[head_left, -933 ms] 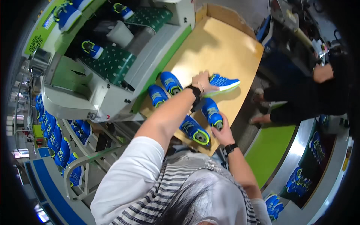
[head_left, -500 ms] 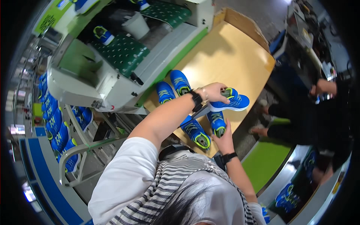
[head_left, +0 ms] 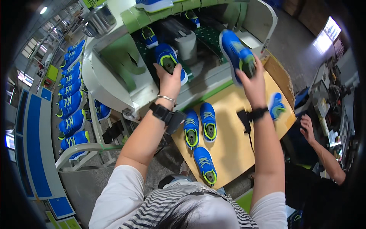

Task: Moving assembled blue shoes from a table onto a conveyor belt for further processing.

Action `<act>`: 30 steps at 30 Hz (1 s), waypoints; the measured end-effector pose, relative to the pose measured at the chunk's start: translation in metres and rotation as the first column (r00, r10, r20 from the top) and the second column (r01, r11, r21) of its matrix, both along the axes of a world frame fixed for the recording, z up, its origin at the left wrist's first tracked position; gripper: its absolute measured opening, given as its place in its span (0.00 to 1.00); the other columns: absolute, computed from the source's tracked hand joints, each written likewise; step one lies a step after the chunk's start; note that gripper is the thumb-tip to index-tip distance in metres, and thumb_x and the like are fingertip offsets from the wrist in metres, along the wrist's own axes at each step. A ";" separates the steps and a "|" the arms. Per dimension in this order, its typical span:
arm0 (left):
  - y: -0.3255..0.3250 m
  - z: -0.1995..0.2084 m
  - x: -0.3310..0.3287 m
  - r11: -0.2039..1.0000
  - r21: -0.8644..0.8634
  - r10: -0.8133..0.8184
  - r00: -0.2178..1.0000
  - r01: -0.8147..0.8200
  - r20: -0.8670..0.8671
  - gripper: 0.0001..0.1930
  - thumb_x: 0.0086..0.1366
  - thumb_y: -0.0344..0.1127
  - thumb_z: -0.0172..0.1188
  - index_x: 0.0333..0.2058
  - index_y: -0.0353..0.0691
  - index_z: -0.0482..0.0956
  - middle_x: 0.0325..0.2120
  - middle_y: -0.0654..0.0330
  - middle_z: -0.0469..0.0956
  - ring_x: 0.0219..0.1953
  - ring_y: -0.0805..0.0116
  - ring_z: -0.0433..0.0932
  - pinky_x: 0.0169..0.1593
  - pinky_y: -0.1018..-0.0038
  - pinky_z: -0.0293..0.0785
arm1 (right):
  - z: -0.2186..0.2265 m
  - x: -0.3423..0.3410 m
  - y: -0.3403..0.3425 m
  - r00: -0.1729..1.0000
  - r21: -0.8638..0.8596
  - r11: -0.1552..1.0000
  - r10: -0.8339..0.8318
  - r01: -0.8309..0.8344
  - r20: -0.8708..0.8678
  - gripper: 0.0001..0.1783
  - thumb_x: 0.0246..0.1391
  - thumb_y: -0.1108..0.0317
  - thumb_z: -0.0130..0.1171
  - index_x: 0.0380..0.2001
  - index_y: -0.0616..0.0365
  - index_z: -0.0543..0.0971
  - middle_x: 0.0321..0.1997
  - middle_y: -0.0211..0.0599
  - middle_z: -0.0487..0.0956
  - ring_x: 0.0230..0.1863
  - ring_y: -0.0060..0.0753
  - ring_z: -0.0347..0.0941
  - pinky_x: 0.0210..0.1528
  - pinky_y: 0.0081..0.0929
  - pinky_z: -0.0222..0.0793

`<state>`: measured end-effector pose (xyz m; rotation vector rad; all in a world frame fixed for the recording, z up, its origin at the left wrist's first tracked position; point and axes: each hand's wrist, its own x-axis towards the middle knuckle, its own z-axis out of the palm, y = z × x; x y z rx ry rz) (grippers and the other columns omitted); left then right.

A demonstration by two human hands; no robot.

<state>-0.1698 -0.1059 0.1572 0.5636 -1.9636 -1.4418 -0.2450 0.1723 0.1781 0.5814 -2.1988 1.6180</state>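
My left hand (head_left: 169, 82) grips a blue sneaker (head_left: 167, 57) by its heel end, toe pointing away, at the front of the green machine belt (head_left: 146, 57). Whether its sole touches the belt I cannot tell. Farther right, my right hand (head_left: 253, 78) holds another blue sneaker (head_left: 235, 47) by the heel, tilted and raised before the machine opening. On the wooden table (head_left: 232, 149) below, two blue sneakers stand side by side, a left one (head_left: 191, 130) and a right one (head_left: 208, 121). A third sneaker (head_left: 205, 164) stands nearer me. A blurred sneaker (head_left: 277, 106) is at the table's right side.
Inside the machine (head_left: 110, 82) are two small-looking sneakers and a whitish bin (head_left: 185, 45). Another shoe (head_left: 154, 4) lies on top, with a metal pot (head_left: 99, 21) to its left. A rack of sneakers (head_left: 70, 103) stands left. Another person's hand (head_left: 307, 128) is at the right.
Both my hands have moved from over the table up to the machine opening, each carrying a sneaker. A blurred sneaker now shows at the table's right, near the other person. The view has shifted.
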 end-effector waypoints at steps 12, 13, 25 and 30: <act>0.066 -0.095 0.123 0.638 -0.507 -0.343 0.804 0.579 0.486 0.42 0.68 0.49 0.61 0.74 0.46 0.52 0.76 0.43 0.39 0.76 0.35 0.41 0.72 0.37 0.39 | -0.124 -0.064 -0.018 0.951 0.806 0.527 -0.013 0.269 -0.309 0.32 0.60 0.57 0.60 0.66 0.51 0.69 0.73 0.47 0.64 0.75 0.55 0.55 0.75 0.54 0.49; 0.075 -0.116 0.129 0.592 -0.516 -0.328 0.770 0.619 0.548 0.40 0.68 0.50 0.60 0.73 0.47 0.54 0.75 0.46 0.43 0.75 0.36 0.43 0.72 0.37 0.41 | -0.145 -0.047 -0.007 0.978 0.870 0.459 0.008 0.181 -0.208 0.31 0.60 0.46 0.58 0.64 0.47 0.73 0.74 0.44 0.63 0.77 0.50 0.53 0.76 0.60 0.41; 0.107 -0.154 0.121 0.736 -0.496 -0.180 0.840 0.461 0.512 0.23 0.69 0.50 0.56 0.57 0.46 0.77 0.62 0.58 0.74 0.66 0.53 0.67 0.66 0.47 0.54 | -0.235 -0.068 0.134 0.571 0.399 0.632 -0.774 0.665 0.274 0.46 0.56 0.40 0.66 0.61 0.67 0.64 0.62 0.63 0.69 0.65 0.59 0.64 0.68 0.49 0.60; 0.106 -0.154 0.125 0.715 -0.526 -0.171 0.846 0.460 0.506 0.21 0.69 0.48 0.57 0.56 0.47 0.78 0.61 0.59 0.74 0.65 0.55 0.68 0.66 0.52 0.57 | -0.283 -0.116 0.133 0.679 0.035 0.811 -0.511 0.583 0.527 0.61 0.46 0.58 0.78 0.71 0.71 0.49 0.72 0.54 0.61 0.70 0.44 0.63 0.71 0.37 0.60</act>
